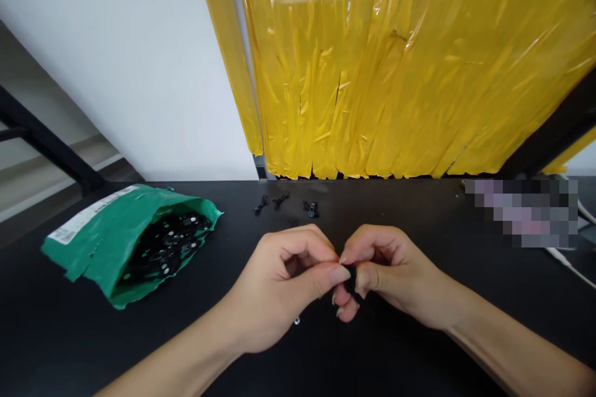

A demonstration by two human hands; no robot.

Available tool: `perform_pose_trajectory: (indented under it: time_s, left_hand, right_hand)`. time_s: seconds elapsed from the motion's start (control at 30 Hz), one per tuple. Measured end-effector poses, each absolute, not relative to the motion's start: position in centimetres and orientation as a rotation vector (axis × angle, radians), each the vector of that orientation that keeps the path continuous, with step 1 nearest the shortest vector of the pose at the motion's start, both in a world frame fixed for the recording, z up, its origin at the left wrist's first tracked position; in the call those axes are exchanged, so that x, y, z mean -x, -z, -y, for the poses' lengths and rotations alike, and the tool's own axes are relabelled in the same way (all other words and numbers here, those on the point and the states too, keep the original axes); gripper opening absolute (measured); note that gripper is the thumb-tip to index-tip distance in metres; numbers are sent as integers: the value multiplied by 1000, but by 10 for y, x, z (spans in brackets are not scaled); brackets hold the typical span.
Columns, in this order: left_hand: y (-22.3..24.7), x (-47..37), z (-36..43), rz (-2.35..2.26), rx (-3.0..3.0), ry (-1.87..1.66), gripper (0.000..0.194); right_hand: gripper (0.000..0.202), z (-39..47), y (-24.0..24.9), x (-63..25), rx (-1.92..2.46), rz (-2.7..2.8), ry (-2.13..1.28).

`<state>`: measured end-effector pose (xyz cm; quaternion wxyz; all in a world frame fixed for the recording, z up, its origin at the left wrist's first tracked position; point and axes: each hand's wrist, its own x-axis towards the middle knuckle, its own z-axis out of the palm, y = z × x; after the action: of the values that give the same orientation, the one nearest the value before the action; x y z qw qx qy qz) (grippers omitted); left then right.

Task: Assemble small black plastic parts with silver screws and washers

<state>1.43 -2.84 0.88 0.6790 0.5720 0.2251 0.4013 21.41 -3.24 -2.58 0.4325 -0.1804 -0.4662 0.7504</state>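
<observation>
My left hand (291, 288) and my right hand (395, 276) meet above the dark table. Both are closed in a pinch on a small black piece (350, 279), which looks soft or cord-like. Fingers cover most of it, so its exact kind does not show. Below my left hand lies a tiny silvery-white round part (297, 321), partly hidden. Farther back are small black bundles, which look like knotted cords: one (261, 203) at the left, another (280, 200) beside it, and a third (311, 208) nearer my hands.
An open green plastic bag (107, 229) lies at the left, filled with black pieces (170, 245) bearing white dots. Yellow plastic sheeting (395, 74) hangs behind the black table (209, 347). At the right are a blurred-out object (526, 214) and a white cable (575, 270).
</observation>
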Motion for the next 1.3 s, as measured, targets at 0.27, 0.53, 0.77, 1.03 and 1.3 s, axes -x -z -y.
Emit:
perform_pose_trajectory:
  time_s: [0.27, 0.53, 0.77, 1.03, 1.3]
  left_hand:
    - [-12, -17, 32, -452, -1082, -837, 15]
    - [-5, -16, 25, -437, -1199, -823, 10]
    - [-9, -14, 25, -668, -1754, -1059, 28]
    - [-10, -16, 31, -626, -1710, -1026, 18]
    - [-8, -16, 27, -584, -1185, -798, 18]
  right_hand:
    - [8, 34, 21, -216, 329, 1121, -1919]
    - [8, 33, 21, -216, 329, 1164, -1801]
    - [8, 28, 25, -216, 356, 1201, -1796]
    - [8, 30, 29, -216, 317, 1178, -1898]
    - [15, 29, 33, -219, 335, 1201, -1886]
